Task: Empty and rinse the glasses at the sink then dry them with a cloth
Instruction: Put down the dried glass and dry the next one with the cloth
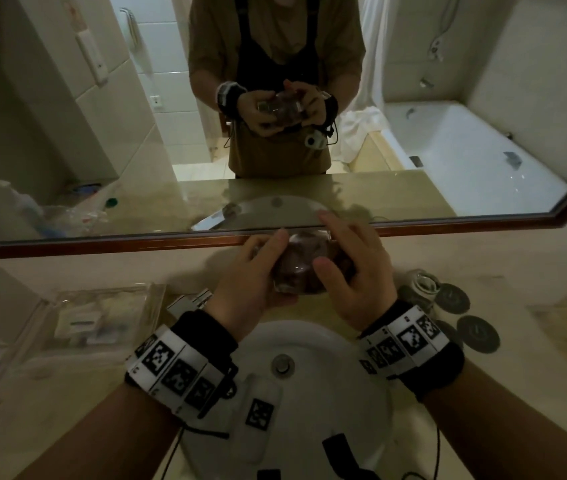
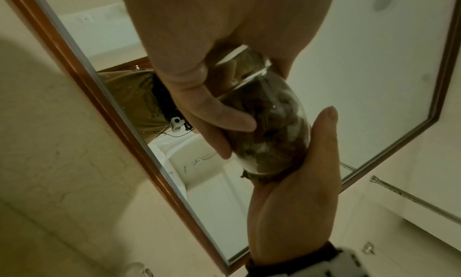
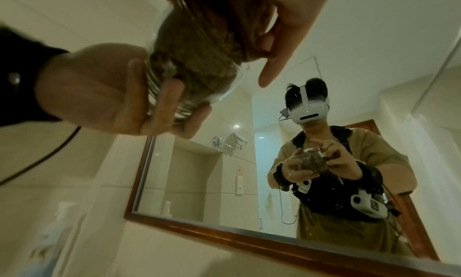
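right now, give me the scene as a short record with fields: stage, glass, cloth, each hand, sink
stage: drying, judged from the cloth stuffed in the glass
glass: clear, held above the sink, tilted
cloth: dark brown, packed inside the glass
left hand: grips the glass, fingers curled round it
right hand: at the mouth end of the glass, on the cloth
sink: white basin below the hands
tap: chrome, no water seen

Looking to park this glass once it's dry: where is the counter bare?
Bare counter lies right of the dark coasters, and seemingly in front of the clear tray left of the sink. Crowded: the tray itself and the coasters' patch.
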### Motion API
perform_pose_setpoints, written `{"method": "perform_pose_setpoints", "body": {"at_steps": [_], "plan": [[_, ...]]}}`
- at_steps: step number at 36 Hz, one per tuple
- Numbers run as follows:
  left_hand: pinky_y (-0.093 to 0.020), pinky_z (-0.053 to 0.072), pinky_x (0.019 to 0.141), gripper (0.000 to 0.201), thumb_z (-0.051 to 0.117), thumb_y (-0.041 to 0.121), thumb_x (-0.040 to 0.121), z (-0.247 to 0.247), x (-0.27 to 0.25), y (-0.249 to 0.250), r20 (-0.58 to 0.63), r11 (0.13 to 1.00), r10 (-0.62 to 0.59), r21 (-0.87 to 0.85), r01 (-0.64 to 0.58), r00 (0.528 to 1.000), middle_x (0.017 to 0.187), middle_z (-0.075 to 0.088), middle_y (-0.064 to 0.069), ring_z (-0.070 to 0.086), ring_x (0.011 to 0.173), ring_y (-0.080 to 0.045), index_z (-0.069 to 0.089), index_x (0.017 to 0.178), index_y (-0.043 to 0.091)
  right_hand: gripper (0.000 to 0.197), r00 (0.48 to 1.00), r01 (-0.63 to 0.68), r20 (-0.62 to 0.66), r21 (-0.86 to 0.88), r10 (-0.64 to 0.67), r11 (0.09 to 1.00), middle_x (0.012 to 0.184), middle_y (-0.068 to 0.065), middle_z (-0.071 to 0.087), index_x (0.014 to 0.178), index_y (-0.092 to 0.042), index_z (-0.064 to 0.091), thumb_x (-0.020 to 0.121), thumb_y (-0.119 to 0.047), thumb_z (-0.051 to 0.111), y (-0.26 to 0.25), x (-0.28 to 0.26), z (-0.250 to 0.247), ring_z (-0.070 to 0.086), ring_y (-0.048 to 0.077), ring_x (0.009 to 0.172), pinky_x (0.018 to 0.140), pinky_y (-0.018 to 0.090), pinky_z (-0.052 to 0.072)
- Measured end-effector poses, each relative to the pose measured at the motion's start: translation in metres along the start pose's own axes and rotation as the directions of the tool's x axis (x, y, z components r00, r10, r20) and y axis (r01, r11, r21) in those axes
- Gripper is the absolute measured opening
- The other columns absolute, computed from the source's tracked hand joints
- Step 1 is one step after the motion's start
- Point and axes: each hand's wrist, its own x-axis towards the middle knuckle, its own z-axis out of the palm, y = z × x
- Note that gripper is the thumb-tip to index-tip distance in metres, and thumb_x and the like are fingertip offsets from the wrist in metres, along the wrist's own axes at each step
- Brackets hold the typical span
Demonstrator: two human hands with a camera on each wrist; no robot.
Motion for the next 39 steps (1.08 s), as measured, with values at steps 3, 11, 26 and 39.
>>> {"method": "perform_pose_setpoints", "body": {"at_steps": [3, 11, 26, 39], "plan": [[-0.042, 0.057, 0.070, 0.044, 0.053, 0.043, 0.093, 0.000, -0.001, 0.000, 0.003, 1.000, -0.030, 0.004, 0.030, 1.000, 0.117, 0.067, -0.013, 0.069, 0.098, -0.031, 0.056, 0.122, 0.010, 0.056, 0.998, 0.042, 0.051, -0.057, -0.039, 0.997, 0.097, 0.011, 0.055, 0.135, -0.015, 0.048, 0.087, -0.044, 0.047, 0.003, 0.000, -0.003, 0.054, 0.025, 0.085, 0.076, 0.029, 0.041], [-0.049, 0.059, 0.076, 0.037, 0.062, 0.048, 0.079, 0.002, -0.001, -0.004, -0.062, 0.997, 0.078, 0.035, -0.076, 0.995, 0.103, 0.071, -0.008, 0.069, 0.094, -0.030, 0.061, 0.100, 0.018, 0.053, 0.998, -0.012, 0.066, -0.059, 0.016, 0.998, 0.114, 0.016, 0.060, 0.137, -0.013, 0.046, 0.091, -0.039, 0.042, 0.000, -0.010, -0.001, 0.063, 0.030, 0.089, 0.071, 0.038, 0.055], [-0.032, 0.055, 0.060, 0.022, 0.057, 0.042, 0.092, -0.008, 0.007, -0.002, -0.073, 0.996, 0.085, 0.048, -0.082, 0.994, 0.101, 0.070, -0.001, 0.072, 0.089, -0.022, 0.060, 0.102, 0.023, 0.054, 0.985, -0.170, 0.060, 0.124, 0.164, 0.978, 0.130, -0.002, 0.051, 0.145, -0.028, 0.026, 0.093, -0.038, 0.036, 0.004, -0.015, 0.012, 0.050, 0.012, 0.120, 0.098, 0.037, 0.045], [-0.029, 0.056, 0.060, 0.040, 0.064, 0.048, 0.071, -0.004, 0.012, -0.009, -0.048, 0.986, 0.163, 0.054, -0.160, 0.986, 0.107, 0.065, 0.001, 0.070, 0.086, -0.011, 0.055, 0.102, 0.024, 0.052, 0.918, -0.370, 0.202, 0.130, 0.341, 0.920, 0.117, -0.002, 0.061, 0.142, -0.038, 0.031, 0.092, -0.050, 0.033, 0.006, 0.008, 0.006, 0.050, 0.001, 0.104, 0.089, 0.020, 0.044]]}}
